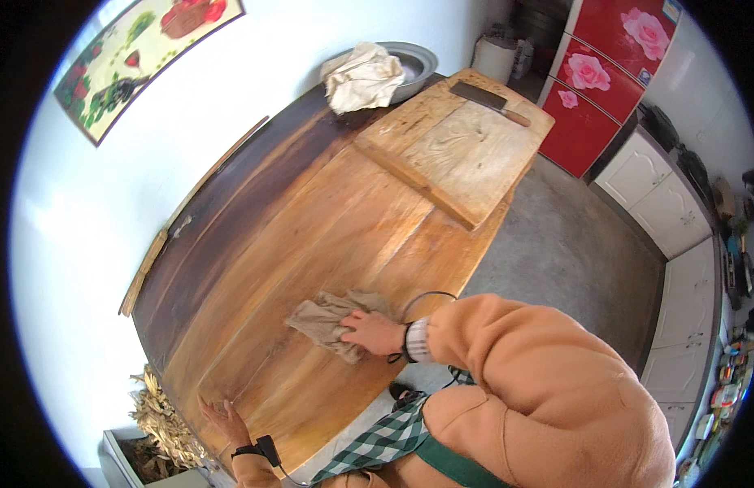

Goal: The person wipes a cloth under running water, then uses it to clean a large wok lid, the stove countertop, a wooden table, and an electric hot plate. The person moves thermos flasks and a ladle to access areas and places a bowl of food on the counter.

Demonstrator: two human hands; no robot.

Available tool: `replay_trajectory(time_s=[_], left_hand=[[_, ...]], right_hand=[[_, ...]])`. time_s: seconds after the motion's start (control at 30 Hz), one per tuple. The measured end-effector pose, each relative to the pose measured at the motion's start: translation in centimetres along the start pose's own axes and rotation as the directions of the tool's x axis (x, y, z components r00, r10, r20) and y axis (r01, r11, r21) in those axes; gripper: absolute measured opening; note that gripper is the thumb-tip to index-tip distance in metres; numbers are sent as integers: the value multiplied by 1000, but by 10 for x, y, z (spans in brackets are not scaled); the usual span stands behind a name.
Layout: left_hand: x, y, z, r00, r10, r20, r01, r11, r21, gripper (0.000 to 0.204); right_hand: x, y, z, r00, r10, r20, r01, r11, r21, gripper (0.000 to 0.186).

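Observation:
A crumpled grey-brown cloth (322,327) lies on the wooden table (263,268), toward its near right side. My right hand (372,331) presses down on the cloth from the right, its fingers bent into the folds. At the table's near left edge rests my left hand (225,424), fingers stretched out and holding nothing. Both wrists wear black straps, and a dark cable loops beside the right one.
A thick cutting board (466,150) with a cleaver (483,97) lies at the far end. Behind it stands a metal basin (418,65) with a cream cloth (362,77) over its rim. Dry husks (161,415) sit beyond the near left edge; white cabinets (678,301) line the right.

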State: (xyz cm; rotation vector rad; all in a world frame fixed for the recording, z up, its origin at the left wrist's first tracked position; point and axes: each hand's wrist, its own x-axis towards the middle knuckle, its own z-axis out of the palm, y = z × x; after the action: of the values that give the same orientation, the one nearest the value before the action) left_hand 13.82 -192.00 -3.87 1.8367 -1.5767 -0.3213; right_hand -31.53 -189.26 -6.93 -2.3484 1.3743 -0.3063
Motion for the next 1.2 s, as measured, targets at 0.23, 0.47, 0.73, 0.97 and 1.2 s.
replay_trajectory(time_s=[0.23,0.47,0.73,0.97,1.2], left_hand=[[-62,224,81,984,167,59,-112,845,-522,61],[-139,401,193,944,184,273,16,803,-595,58],[-183,429,231,901,-6,434,223,864,-452,51],[-178,415,282,922,-225,315,377,702,-604,43],[-170,433,304,890,-289,353,449,696,-561,38]], right_hand=[[-264,169,-57,902,404,-150,-392,914,102,36],[-421,269,-197,435,894,-103,-50,139,989,40],[-255,298,-222,836,370,-406,-210,898,387,33],[-113,331,-210,978,34,-208,-11,994,112,30],[28,391,-255,998,-9,-68,-2,986,-167,35]])
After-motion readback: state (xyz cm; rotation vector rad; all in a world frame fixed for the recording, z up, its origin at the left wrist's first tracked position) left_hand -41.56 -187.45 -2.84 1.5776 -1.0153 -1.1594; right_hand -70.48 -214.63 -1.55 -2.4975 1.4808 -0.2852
